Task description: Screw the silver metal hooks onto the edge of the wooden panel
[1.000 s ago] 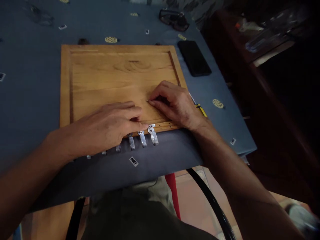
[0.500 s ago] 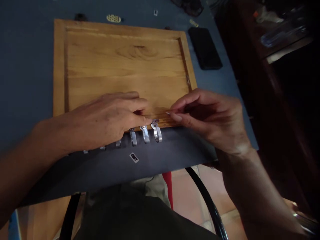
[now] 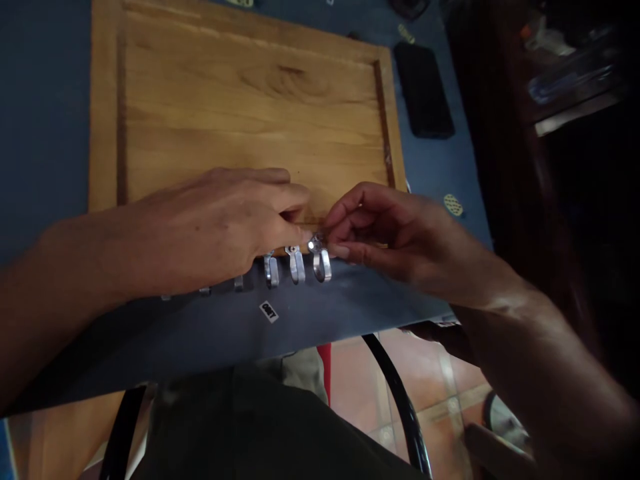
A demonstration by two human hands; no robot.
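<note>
Right fingers (image 3: 345,252): thumb and index tips close together, just right of the end hook (image 3: 323,266) in the row. Can't tell if they're clamped on anything small; the tips and the shadow hide it. Left hand (image 3: 225,223) lies over the near part of the wooden panel (image 3: 250,107), index bent, a dark gap between index and thumb. Its thumb tip reaches the same hook's plate from the left. Looks like contact; press or light touch, can't tell.

Key relation: the end hook sits between the two hands. Plate end is up on the panel's near rim, curved end sticks out past that rim toward the wearer, over the blue-grey worktop (image 3: 320,307). Hook's long axis runs roughly toward the wearer, so across the rim, not along it. From the right fingertips, plate lies to the left, just beside them; curved part is left and a bit nearer the wearer. Neither hand is clearly nearer: left thumb on one side, right tips on the other. My read: anything done at the plate needs the right fingers to go left along the rim, with little room beside that thumb.

Neighbouring hook (image 3: 296,267) is further left, similar heading, apart from the end one.
</note>
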